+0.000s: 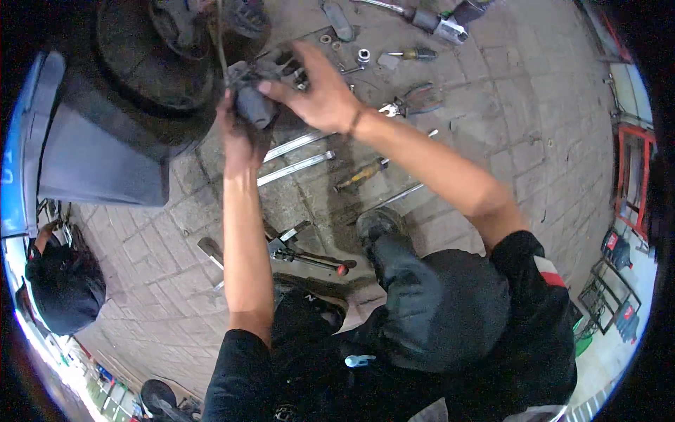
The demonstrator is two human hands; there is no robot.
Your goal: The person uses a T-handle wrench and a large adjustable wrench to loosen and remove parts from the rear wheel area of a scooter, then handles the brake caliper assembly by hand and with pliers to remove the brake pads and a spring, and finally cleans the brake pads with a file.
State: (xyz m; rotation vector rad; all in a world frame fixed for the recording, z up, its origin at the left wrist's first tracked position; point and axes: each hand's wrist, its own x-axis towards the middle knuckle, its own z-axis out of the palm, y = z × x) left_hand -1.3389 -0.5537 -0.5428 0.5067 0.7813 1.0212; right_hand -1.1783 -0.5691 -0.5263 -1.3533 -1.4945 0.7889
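A dark grey metal component (pixel 254 107), resembling a brake caliper, is held up beside the black wheel-well area (pixel 155 84) at the upper left. My left hand (pixel 235 137) grips it from the left and below, its fingers partly hidden. My right hand (pixel 320 95) is closed on its upper right side, with the thumb pressed on the body. A thin hose or cable (pixel 220 42) runs down to the component. Below lie long silver wrenches (pixel 295 166), a yellow-handled tool (pixel 362 176) and pliers (pixel 415 98).
Screwdriver (pixel 415 54), socket (pixel 363 56) and a larger tool (pixel 446 28) lie on the pavers. A jack-like tool (pixel 309 261) is by my feet. A person in black (pixel 63 288) crouches at far left beside the blue vehicle (pixel 21 162). A red frame (pixel 633 183) stands far right.
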